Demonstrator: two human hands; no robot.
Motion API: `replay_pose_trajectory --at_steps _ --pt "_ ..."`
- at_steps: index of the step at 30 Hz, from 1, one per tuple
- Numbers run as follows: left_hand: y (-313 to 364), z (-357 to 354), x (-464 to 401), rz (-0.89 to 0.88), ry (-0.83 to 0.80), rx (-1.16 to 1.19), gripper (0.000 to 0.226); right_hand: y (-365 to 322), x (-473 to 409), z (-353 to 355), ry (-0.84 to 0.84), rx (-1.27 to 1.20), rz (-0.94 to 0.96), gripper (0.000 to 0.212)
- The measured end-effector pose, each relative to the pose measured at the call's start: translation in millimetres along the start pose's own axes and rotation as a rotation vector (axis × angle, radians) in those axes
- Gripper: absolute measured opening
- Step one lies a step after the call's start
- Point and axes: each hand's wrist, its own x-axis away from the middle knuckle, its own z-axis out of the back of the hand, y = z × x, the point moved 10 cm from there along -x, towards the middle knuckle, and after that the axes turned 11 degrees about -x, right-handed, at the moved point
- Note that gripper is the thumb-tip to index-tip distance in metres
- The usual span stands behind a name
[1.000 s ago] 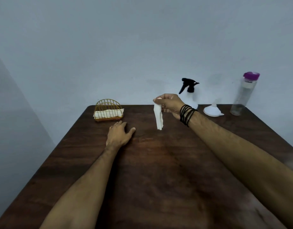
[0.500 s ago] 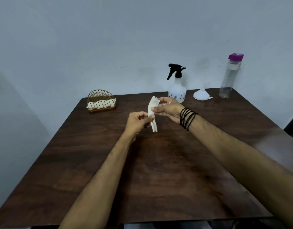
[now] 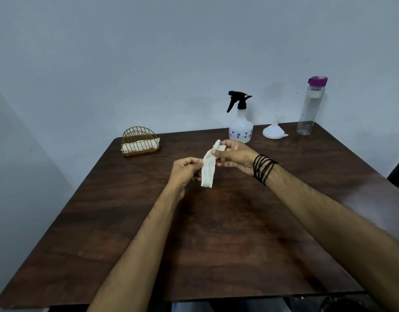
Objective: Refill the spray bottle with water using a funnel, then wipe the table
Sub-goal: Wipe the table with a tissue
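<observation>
White tissue (image 3: 208,168) pinched by both hands, left (image 3: 185,171), right (image 3: 235,156), fingertips hidden behind it

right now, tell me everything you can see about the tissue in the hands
The tissue is a white, thin, soft-looking paper piece, folded or bunched into a narrow strip with a crumpled upper end. It hangs tilted in the air above the table, touching nothing but the hands. The right hand pinches its upper part between thumb and fingers; the left hand pinches its left edge near the middle. Its lower end dangles free.
</observation>
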Motion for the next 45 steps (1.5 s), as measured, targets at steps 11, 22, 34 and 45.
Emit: replay_pose_trajectory --at_steps 11,22,34,45 --pt "0.1 -13.9 10.1 -0.016 -0.037 0.093 0.036 -0.6 8.3 11.1 0.165 0.135 0.074 0.04" --pt "-8.7 -21.0 15.1 0.023 -0.081 0.138 0.011 5.3 15.7 -0.5 0.044 0.043 0.05 0.045" --pt "-10.7 -16.6 15.5 0.054 -0.006 0.008 0.017 9.6 18.2 26.4 0.185 0.208 0.037 0.041" --pt "-5.5 28.4 0.8 -0.167 0.269 -0.835 0.018 -23.1 55.8 4.0 0.253 1.261 0.64 0.04"
